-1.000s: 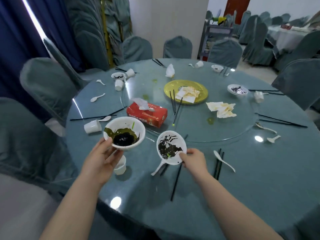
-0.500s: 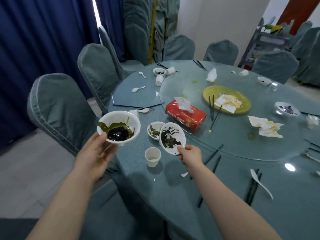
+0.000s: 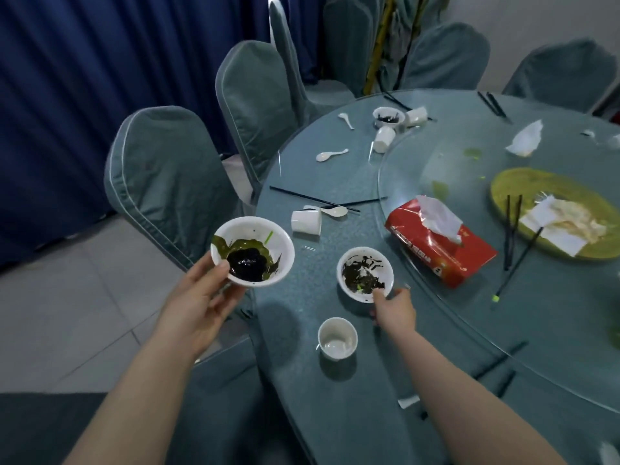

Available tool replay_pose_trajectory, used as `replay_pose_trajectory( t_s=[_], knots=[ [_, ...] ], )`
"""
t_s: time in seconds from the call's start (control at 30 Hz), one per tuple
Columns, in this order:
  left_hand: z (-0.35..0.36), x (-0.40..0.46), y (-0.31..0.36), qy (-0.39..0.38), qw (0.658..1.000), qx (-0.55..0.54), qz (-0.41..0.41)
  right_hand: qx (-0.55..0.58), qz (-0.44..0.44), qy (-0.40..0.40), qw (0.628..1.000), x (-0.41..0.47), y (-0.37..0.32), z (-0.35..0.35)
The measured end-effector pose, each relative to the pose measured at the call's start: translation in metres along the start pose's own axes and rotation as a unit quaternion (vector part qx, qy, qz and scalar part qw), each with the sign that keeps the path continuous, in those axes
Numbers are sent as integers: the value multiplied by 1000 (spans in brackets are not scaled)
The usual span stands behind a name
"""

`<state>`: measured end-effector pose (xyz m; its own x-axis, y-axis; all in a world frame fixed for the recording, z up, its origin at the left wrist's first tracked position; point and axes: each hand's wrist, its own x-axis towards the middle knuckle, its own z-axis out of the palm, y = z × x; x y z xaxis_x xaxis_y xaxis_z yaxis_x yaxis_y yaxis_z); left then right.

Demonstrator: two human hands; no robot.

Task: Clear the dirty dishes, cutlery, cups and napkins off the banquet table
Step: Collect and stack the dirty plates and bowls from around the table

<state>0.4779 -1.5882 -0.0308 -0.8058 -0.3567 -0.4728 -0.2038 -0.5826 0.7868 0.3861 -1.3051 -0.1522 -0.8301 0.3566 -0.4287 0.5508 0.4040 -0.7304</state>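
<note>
Near table edge, L side: left hand (image 3: pixel 198 303) grips large bowl (image 3: pixel 252 250) w/ dark sauce, held just off the table (image 3: pixel 335 414) edge, over the chair gap. Right hand (image 3: pixel 393 308) pinches near rim of small bowl (image 3: pixel 365 274); whether it rests on the table cannot be told. Small bowl lies right of large bowl, apart. Likely next: stack small into large, moving leftward. Upright cup (image 3: pixel 337 337) sits just near-left of right hand, nearer to it than to left hand

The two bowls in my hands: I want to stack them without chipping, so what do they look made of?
Big bowl and small bowl: white, smooth, faintly glossy, likely glazed ceramic or melamine; the picture can't settle which. Left hand and right hand each hold one.
</note>
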Motion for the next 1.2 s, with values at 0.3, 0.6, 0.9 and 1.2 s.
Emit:
replay_pose_trajectory(
  t_s=[0.3,0.6,0.9,1.2],
  knots=[
    [-27,-20,30,20,1000,-18,8,144,-120,-72,980,-69,-72,2],
    [-128,-114,70,-25,995,-47,83,235,-220,-218,922,-263,-126,35],
    [-316,-242,101,-18,989,29,145,139,-296,-310,892,-483,-92,144],
    [-455,-293,142,45,987,-20,154,46,-256,-437,861,-589,-105,257]
  ],
)
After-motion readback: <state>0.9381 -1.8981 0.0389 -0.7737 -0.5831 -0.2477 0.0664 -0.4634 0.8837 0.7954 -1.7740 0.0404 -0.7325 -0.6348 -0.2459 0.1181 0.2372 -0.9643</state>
